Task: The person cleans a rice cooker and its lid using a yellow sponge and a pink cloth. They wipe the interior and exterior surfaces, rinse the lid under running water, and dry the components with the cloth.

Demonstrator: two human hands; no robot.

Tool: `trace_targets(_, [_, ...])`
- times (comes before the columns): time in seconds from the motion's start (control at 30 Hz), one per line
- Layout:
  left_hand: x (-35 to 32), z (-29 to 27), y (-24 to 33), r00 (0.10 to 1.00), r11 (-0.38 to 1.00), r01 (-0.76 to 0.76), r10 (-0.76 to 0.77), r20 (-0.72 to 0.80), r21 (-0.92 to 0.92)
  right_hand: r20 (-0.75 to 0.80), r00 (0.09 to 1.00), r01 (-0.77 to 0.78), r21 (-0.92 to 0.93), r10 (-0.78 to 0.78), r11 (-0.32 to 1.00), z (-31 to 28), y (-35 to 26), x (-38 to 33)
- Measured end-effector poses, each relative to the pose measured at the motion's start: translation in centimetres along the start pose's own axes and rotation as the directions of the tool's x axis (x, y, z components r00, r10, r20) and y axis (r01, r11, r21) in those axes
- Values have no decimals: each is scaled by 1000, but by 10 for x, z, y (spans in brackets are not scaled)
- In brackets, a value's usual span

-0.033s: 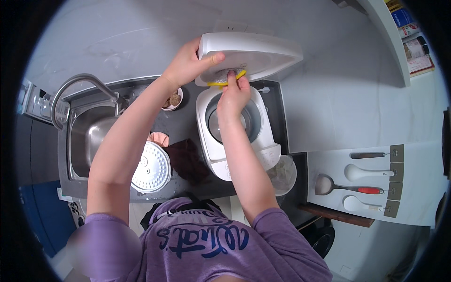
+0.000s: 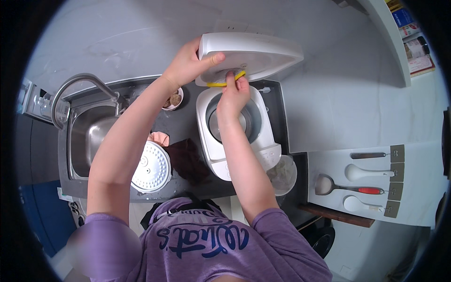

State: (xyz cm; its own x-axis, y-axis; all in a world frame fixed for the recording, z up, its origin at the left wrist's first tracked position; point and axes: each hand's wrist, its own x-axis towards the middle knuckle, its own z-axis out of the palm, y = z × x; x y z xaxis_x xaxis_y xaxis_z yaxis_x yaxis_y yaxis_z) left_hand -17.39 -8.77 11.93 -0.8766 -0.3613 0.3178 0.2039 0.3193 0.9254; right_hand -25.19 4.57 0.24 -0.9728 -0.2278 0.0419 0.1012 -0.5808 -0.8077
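Observation:
A white rice cooker (image 2: 205, 141) stands on the dark counter with its lid (image 2: 263, 58) raised and its round inside exposed. My left hand (image 2: 188, 63) grips the lid's left edge, the thumb lying across the inner face. Against the lower part of that inner face, my right hand (image 2: 233, 97) presses a scrubbing sponge (image 2: 216, 85) with a yellow edge and a greyish side. My fingers cover part of the sponge. The right forearm passes over the cooker's opening and hides some of it.
Left of the cooker lie a dark cloth (image 2: 189, 162), a white perforated round plate (image 2: 152, 169), a pinkish cloth (image 2: 159, 138) and a bowl of brownish pieces (image 2: 174, 100). A steel sink (image 2: 94, 134) with a curved faucet (image 2: 84, 76) is further left; a translucent container (image 2: 284, 176) stands right.
My right hand and the sponge have shifted very slightly against the lid. The left hand keeps its place on the lid's edge.

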Motion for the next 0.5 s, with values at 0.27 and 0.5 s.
trace_targets(0.27, [-3,-1,0,1000,998,20,-21,14,51,-89,962,251,-71,-257,965,-7,-30,24])
trace_targets(0.5, [-1,1,-4,1000,999,24,-23,19,-48,329,798,590,-597,-505,543,4,-15,-6])
